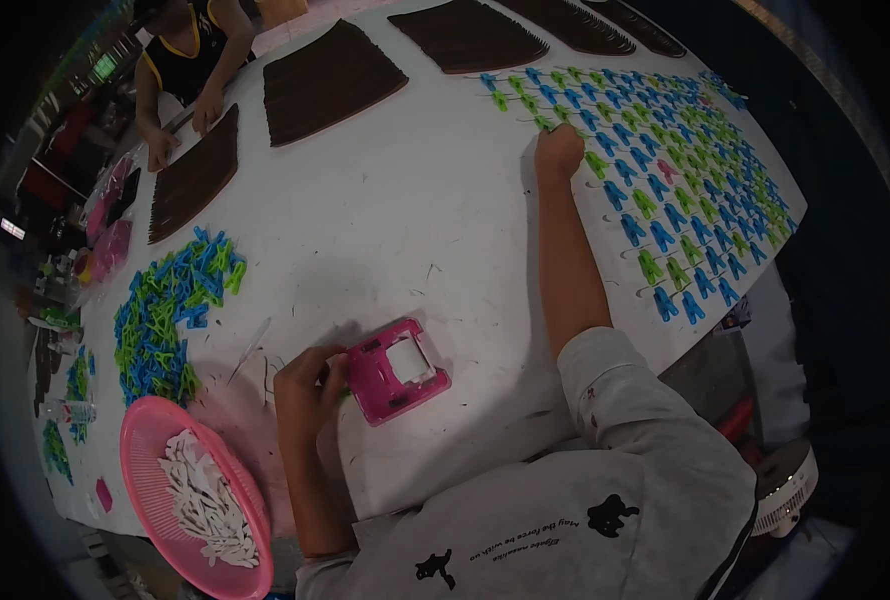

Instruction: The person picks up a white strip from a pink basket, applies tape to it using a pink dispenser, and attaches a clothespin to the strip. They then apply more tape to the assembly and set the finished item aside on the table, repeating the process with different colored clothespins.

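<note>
My left hand point(310, 385) grips the left edge of a pink plastic jig point(400, 370) with a white square opening, lying on the white table point(395, 210). A speck of green shows between the fingers and the jig. My right hand point(560, 150) is stretched far out, fingers curled down on a green clip point(545, 124) at the near end of the laid-out rows. Those rows of blue and green clips point(675, 170) cover the table's right side.
A loose pile of blue and green clips point(170, 310) lies left of my left hand. A pink basket point(140, 440) holds white pieces. Dark brown slabs point(330, 80) line the far side, where another person point(190, 60) works. A white fan point(785, 490) stands below the table's edge.
</note>
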The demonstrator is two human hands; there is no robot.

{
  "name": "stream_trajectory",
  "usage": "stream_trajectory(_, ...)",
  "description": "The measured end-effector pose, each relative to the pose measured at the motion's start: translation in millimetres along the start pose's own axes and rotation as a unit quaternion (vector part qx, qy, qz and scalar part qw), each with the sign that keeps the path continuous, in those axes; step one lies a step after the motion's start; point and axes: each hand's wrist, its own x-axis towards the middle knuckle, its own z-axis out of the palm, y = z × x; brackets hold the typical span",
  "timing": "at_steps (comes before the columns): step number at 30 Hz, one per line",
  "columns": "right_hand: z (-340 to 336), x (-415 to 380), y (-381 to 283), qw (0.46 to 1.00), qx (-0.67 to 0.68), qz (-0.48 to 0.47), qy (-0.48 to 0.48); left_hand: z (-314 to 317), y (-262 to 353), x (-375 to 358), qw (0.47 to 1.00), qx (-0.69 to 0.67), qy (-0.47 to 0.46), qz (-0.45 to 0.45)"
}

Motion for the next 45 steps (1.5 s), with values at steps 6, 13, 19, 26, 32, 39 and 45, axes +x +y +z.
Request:
stream_trajectory(6, 1.5, 0.3, 0.6, 1.000, 0.007, -0.001, 0.009, -0.8, 0.4, -0.1, 1.000, 0.007, -0.004, -0.002)
stream_trajectory(13, 5.9, 2.4, 4.3, 1.000, 0.003, 0.011, 0.012, -2.7, -11.6, 2.9, 1.000, -0.003, 0.031, -0.001)
stream_trajectory(19, 8.5, -1.6, 10.9, 0.998, 0.013, -0.065, -0.001, -25.6, -39.7, 2.2, 0.988, 0.109, 0.110, -0.030)
stream_trajectory(26, -21.9, -40.5, -2.6, 0.984, -0.067, -0.161, -0.044, -23.4, -77.8, 7.9, 0.936, 0.202, 0.272, -0.098)
stream_trajectory(32, -48.1, -117.5, -5.0, 0.949, -0.032, -0.308, -0.060, -20.0, -101.0, 2.9, 0.908, 0.248, 0.331, -0.063)
stream_trajectory(39, -98.1, -181.6, 7.8, 0.884, 0.043, -0.462, -0.062, -52.4, -107.9, -18.6, 0.969, 0.115, 0.165, -0.143)
stream_trajectory(45, -123.1, -198.5, 12.5, 0.851, 0.077, -0.500, -0.140, -64.1, -96.7, -23.0, 0.985, 0.015, -0.020, -0.172)
